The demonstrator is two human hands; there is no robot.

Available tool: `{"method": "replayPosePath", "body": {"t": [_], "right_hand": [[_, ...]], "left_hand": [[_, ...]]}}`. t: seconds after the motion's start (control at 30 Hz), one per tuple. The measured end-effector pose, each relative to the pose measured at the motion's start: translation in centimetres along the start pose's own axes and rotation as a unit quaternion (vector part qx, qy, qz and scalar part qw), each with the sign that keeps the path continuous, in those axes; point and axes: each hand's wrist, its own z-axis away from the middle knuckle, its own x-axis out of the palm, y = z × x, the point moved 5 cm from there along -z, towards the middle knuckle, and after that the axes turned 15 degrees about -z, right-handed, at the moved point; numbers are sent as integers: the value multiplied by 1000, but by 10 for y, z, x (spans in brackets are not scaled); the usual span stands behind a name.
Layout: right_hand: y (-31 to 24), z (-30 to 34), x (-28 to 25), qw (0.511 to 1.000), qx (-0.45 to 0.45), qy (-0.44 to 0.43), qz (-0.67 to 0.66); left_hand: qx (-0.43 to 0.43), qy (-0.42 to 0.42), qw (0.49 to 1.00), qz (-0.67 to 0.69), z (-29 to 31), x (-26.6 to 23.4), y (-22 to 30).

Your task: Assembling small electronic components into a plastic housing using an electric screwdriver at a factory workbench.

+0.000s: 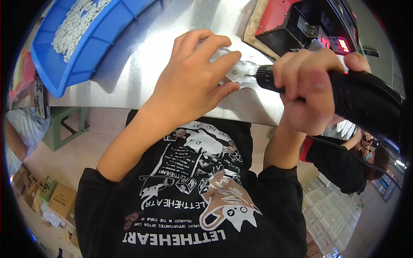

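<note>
My left hand [189, 71] grips a small clear plastic part [243, 76] on the shiny metal table, its fingers curled over the far side and the thumb along the near edge. Part of the piece is hidden under those fingers. Wrapped in my right hand [307, 88] is a black electric screwdriver [365, 96], held nearly level. Its ribbed collar faces left and its bit reaches down onto the plastic part, near a small round hole. Whether a screw sits under the bit cannot be made out.
A blue bin [91, 62] of small white pieces stands at the far left. Back right is a red and black box [297, 28] with a lit red display. The metal table [137, 73] ends close to my body. People sit at both sides; a green stool [64, 129] stands left.
</note>
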Motion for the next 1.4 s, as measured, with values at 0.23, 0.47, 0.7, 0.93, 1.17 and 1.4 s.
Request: {"method": "replayPosePath", "body": {"t": [0.23, 0.47, 0.7, 0.93, 1.17, 1.4], "right_hand": [[0, -4, -13, 995, 16, -39, -90], [0, -5, -12, 992, 0, -96, -78], [8, -2, 3, 991, -8, -106, -77], [-24, -11, 3, 993, -42, -83, -75], [-78, -55, -61, 983, -162, 78, 29], [-17, -66, -47, 825, -128, 53, -547]], "left_hand": [[2, -5, 1000, 4, -3, 1, 3], [-1, -8, 1000, 10, -3, 3, 2], [-50, 21, 999, 4, 0, -7, 1], [-40, 16, 999, -7, 3, -6, -1], [-25, -23, 998, 44, -5, -8, 6], [-44, -23, 998, 37, -5, -4, 0]]}}
